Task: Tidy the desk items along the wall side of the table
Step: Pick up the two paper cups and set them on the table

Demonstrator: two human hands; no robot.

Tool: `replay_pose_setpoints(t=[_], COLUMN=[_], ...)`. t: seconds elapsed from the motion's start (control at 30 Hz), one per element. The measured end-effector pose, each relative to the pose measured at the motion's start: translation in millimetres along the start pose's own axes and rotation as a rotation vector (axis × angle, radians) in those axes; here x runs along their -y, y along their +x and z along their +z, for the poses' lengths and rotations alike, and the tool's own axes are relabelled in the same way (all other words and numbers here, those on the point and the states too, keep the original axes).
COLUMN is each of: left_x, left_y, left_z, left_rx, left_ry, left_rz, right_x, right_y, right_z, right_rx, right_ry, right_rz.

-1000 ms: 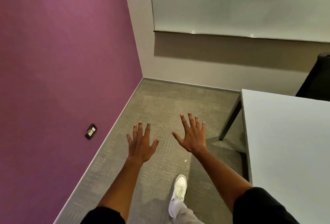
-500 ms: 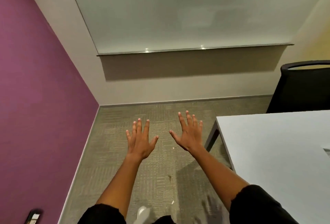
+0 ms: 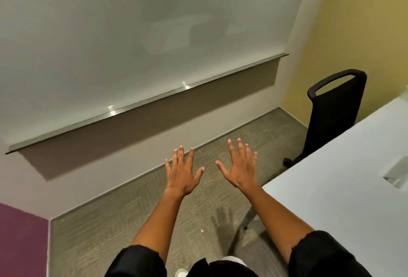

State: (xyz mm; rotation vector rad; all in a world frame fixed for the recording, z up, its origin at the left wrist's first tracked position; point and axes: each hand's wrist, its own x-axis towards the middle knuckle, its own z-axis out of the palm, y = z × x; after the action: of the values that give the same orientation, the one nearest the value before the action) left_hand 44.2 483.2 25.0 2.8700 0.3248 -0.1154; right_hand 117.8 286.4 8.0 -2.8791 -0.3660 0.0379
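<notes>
Two hands up, nothing held. Largest first: whiteboard (image 3: 132, 34) across far wall, its tray edge slanting through frame. Bench (image 3: 344, 188) at right, pale top, near corner just beside right forearm; long edge running away toward yellow wall. Black chair (image 3: 333, 118) beyond bench's far side, back upright. Carpet floor (image 3: 110, 221) below. Left hand (image 3: 182, 175) and right hand (image 3: 240, 171) raised side by side over floor, fingers spread and straight, palms down, touching nothing.

Desk items: none identifiable. Only a pale recessed shape (image 3: 395, 173) near bench's right edge, partly cut off by frame; cannot tell what. Handling, weight, hold point, long axis and pointing direction therefore not judgeable. Likely step: turning toward bench to find items; tidying not yet begun.
</notes>
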Motion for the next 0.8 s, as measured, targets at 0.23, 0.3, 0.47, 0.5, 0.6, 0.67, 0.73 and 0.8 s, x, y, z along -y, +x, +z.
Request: replay_pose_setpoints(t=[0.23, 0.3, 0.47, 0.5, 0.6, 0.67, 0.73, 0.8], left_x=[6, 4, -19, -28, -56, -80, -103, -128], left_y=[127, 168, 285, 311, 381, 430, 472, 508], left_z=[-18, -16, -3, 0, 1, -2, -6, -8], left_rx=[0.062, 0.077, 0.122, 0.135, 0.163, 0.163, 0.165, 0.175], left_ry=[0.037, 0.037, 0.071, 0.079, 0.098, 0.108, 0.103, 0.094], left_rz=[0.188, 0.227, 0.310, 0.321, 0.363, 0.399, 0.425, 0.463], right_x=[2, -6, -43, -52, -77, -94, -110, -127], right_y=[95, 126, 219, 241, 301, 341, 374, 402], right_z=[2, 7, 22, 23, 21, 15, 4, -7], right_rx=[-0.033, -0.028, -0.020, -0.023, -0.041, -0.057, -0.059, -0.076], right_ry=[-0.007, 0.000, 0.008, 0.008, 0.021, 0.026, 0.015, 0.030], right_rz=[0.190, 0.244, 0.355, 0.372, 0.425, 0.456, 0.469, 0.509])
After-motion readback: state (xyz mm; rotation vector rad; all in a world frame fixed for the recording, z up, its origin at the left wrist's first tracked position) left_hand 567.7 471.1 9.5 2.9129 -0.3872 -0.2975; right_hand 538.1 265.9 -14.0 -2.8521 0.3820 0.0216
